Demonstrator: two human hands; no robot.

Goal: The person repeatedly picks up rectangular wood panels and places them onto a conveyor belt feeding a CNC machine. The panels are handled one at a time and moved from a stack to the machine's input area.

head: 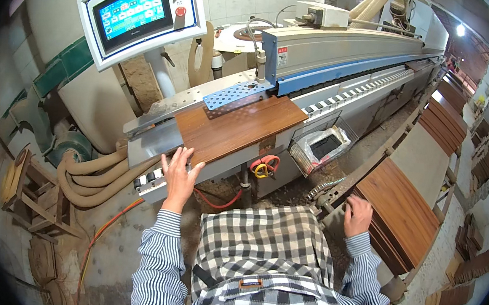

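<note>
A brown wood-grain panel (240,127) lies flat on the infeed table of an edge banding machine (353,52), its far edge under a blue perforated guard plate (235,95). My left hand (179,177) is at the panel's near left corner, fingers spread and fingertips at its edge, not wrapped around it. On the right, my right hand (357,215) is beside the near left corner of a stack of similar panels (399,209). Its fingers are curled; whether they touch the stack cannot be made out.
A control panel with a lit touchscreen (129,11) stands at upper left. Below the machine's front edge hang scissors with red and yellow handles (264,166) and a wire basket (323,143). Dust hoses (94,181) lie at left. More panels (444,122) sit along the roller conveyor.
</note>
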